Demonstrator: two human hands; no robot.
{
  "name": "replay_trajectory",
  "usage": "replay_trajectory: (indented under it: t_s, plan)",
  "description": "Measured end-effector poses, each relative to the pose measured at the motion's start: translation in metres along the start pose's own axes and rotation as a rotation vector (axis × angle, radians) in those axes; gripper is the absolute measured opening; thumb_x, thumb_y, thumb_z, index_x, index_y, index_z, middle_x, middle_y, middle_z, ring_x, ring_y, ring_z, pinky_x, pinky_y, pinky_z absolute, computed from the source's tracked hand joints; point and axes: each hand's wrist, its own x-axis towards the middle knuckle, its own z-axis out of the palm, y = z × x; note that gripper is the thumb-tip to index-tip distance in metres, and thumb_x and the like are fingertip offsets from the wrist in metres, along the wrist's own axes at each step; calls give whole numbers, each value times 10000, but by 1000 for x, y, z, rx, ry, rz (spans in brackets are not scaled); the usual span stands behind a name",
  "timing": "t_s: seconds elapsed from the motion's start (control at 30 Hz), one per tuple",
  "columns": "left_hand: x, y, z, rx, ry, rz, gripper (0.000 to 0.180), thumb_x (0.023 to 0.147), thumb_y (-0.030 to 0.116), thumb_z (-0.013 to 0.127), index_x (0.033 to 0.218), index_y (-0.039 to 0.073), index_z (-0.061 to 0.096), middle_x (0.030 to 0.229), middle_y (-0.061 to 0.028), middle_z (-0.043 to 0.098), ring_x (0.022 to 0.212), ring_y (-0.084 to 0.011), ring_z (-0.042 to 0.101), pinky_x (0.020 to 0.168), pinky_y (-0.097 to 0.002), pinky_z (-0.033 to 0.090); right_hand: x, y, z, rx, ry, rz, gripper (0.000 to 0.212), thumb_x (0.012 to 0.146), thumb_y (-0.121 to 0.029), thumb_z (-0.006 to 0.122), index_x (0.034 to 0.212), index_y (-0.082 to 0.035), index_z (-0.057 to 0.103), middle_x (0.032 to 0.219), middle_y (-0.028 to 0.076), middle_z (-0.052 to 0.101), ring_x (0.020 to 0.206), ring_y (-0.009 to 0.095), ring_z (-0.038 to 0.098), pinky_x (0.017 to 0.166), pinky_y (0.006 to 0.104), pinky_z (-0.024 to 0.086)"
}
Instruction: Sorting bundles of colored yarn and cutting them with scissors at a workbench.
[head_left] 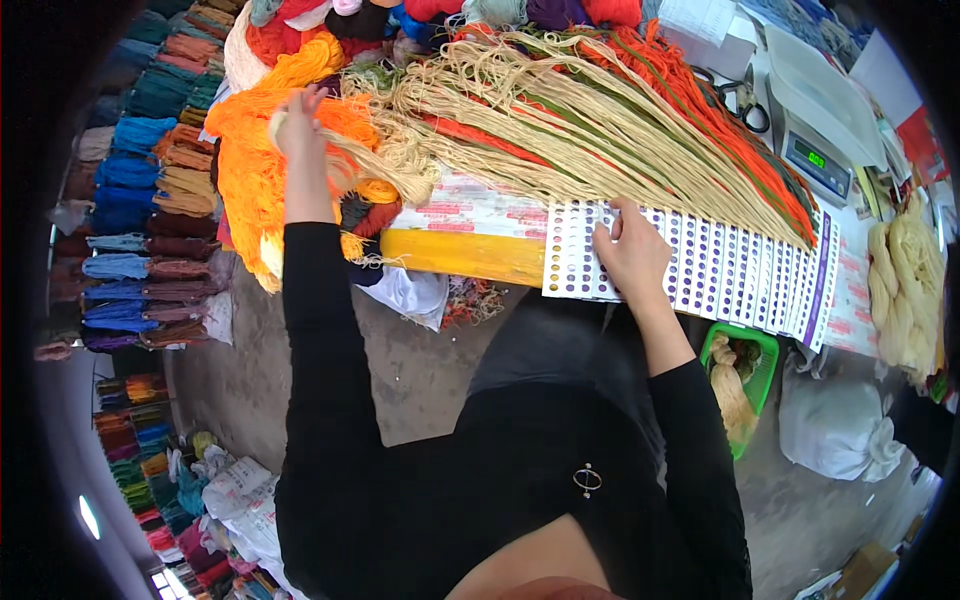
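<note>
My left hand (301, 128) is at the far left of the table, closed around a hank of cream yarn (385, 172). The hank's end trails right, toward the long strands. Below that hand lies a heap of bright orange yarn (245, 165). My right hand (636, 250) rests on white cards with rows of punched holes (725, 262) along the table's near edge. Its thumb and forefinger are apart, with nothing seen between them. Long cream strands (560, 120) fan out above the cards, mixed with red-orange strands (665, 85) and green ones; their right ends meet the cards.
Black scissors (745, 108) and a digital scale (818, 165) stand at the back right. Cream hanks (903, 285) lie at the right edge. Below the table are a green basket (765, 385) with yarn and a white sack (835, 415). Racks of coloured yarn (130, 205) line the left.
</note>
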Motion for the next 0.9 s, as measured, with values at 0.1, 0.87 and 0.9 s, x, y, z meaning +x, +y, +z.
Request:
replay_trajectory:
  t_s: [0.1,0.87,0.9]
  plan:
    - [21,21,-14,322,5,27,226,905,231,495,1030,43,478,1015,-104,601,867,-171,645,416,-200,293,-1,-1,2,-13,14,-21,311,730,-252,595,1007,-119,546,637,-5,535,609,203,572,546,351,427]
    - [-276,-90,137,431,-994,325,289,780,29,607,1042,35,484,1068,-94,486,928,-200,546,784,-329,450,-1,-4,-1,24,-2,34,297,720,-271,611,966,-110,571,628,16,557,626,212,592,551,359,445]
    - [-275,-100,137,466,-1006,277,330,789,24,591,1083,41,443,1011,-88,500,894,-188,548,768,-318,451,-1,-5,-2,24,-2,33,297,720,-271,611,966,-110,571,628,16,557,626,212,592,551,359,445]
